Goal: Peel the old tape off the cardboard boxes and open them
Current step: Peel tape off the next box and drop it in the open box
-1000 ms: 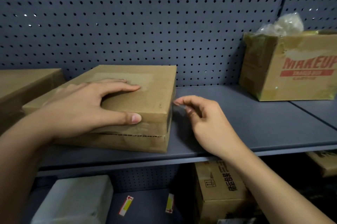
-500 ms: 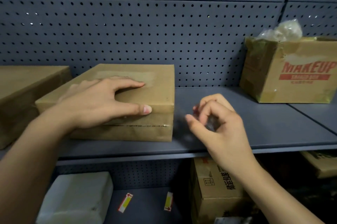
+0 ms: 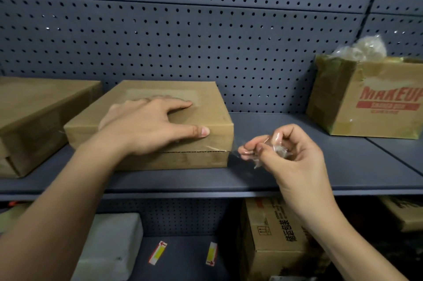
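A flat brown cardboard box (image 3: 212,118) lies on the grey shelf (image 3: 286,180), its lid seam facing me. My left hand (image 3: 146,127) rests flat on the lid, thumb along the front edge, fingers straight. Just right of the box's front corner, my right hand (image 3: 281,152) pinches a crumpled strip of clear tape (image 3: 233,151) that still runs to the box's corner at the seam. A wad of peeled tape sits inside the curled fingers.
Another flat cardboard box (image 3: 34,109) lies at the left of the shelf. A taller box printed MAKEUP (image 3: 370,102) with a plastic bag on top stands at the right. Pegboard backs the shelf. Below sit a white package (image 3: 109,248) and more cartons (image 3: 274,239).
My right hand has moved back to the box's front right corner and now pulls a strip of clear tape away from it. My left hand stays on the lid.
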